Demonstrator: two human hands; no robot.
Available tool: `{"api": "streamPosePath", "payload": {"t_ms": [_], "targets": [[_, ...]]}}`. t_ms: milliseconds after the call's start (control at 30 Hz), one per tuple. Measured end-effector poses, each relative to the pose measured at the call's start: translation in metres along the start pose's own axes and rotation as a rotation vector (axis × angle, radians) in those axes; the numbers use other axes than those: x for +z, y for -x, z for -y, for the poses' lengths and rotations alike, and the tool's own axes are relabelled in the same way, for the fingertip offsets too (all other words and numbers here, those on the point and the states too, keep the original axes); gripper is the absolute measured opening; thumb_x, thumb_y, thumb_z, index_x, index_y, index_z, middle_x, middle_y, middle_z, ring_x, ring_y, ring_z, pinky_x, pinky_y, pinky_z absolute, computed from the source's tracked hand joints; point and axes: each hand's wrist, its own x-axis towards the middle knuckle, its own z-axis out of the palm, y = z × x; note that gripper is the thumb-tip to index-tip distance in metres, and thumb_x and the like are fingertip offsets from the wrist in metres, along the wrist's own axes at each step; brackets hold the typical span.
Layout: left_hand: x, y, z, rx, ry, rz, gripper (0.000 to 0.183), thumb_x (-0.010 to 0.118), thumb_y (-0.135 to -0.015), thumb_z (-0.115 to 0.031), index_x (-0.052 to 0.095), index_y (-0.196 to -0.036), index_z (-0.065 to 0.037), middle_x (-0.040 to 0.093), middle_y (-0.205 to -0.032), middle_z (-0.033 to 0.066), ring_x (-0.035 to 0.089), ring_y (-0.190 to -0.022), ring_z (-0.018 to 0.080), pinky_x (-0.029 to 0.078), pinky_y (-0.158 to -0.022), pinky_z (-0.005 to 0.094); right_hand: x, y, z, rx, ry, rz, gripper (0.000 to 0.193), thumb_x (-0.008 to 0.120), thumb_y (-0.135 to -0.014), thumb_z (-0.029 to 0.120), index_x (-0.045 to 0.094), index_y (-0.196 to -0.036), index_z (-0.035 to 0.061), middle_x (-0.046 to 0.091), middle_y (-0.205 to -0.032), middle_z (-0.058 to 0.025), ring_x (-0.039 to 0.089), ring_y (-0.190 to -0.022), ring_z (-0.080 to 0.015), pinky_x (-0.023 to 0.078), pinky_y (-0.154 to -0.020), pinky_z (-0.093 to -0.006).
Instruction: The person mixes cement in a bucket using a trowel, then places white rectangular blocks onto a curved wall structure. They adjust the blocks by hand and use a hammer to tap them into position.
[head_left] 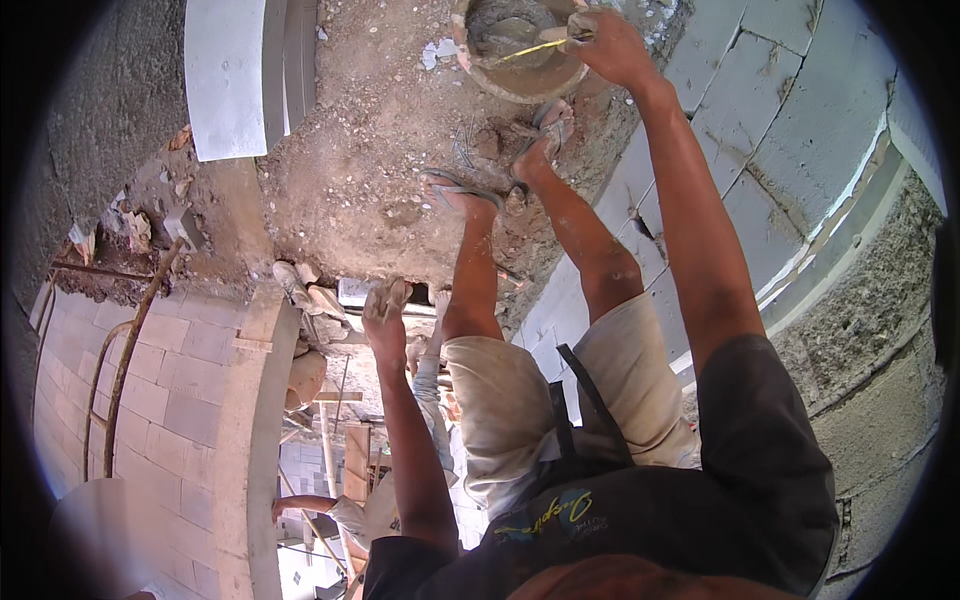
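Tool, thin and yellowish, gripped in right hand over round tub — left hand curled, any hold unclear.

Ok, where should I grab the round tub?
Probably by the left rim of the tub, coming from the left and above: its curved lip is exposed there, while the right hand crowds the right edge and a sandaled foot the near one.
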Motion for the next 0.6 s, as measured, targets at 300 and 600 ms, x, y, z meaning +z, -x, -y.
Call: {"api": "streamPosePath", "payload": {"t_ms": [300,600], "targets": [[0.224,-0.179,-0.14,0.462,-0.54,0.229,0.107,0.089,-0.074,-0.054,0.042,-0.155,-0.001,0.046,-0.155,0.0255,0.047,-0.143,0.0378,0.039,-0.119,0.0484,0.017,-0.04,-0.094,0.561,-0.038,-0.637,0.08,0.081,-0.079,0.051,0.06,-0.131,-0.0056,0.064,-0.129,-0.0294,0.06,-0.12,-0.0472,0.048,-0.103,-0.053],[0.324,-0.335,-0.2,0.506,-0.388,0.268,0.055,0.079,-0.084,-0.024,0.064,-0.128,0.005,0.071,-0.114,0.0148,0.065,-0.104,0.0262,0.053,-0.091,0.0396,0.091,-0.041,-0.151,0.308,-0.045,-0.111,0.069,0.08,-0.079,0.047,0.068,-0.127,-0.0008,0.069,-0.12,-0.027,0.063,-0.118,-0.0452,0.05,-0.1,-0.0505]]}}
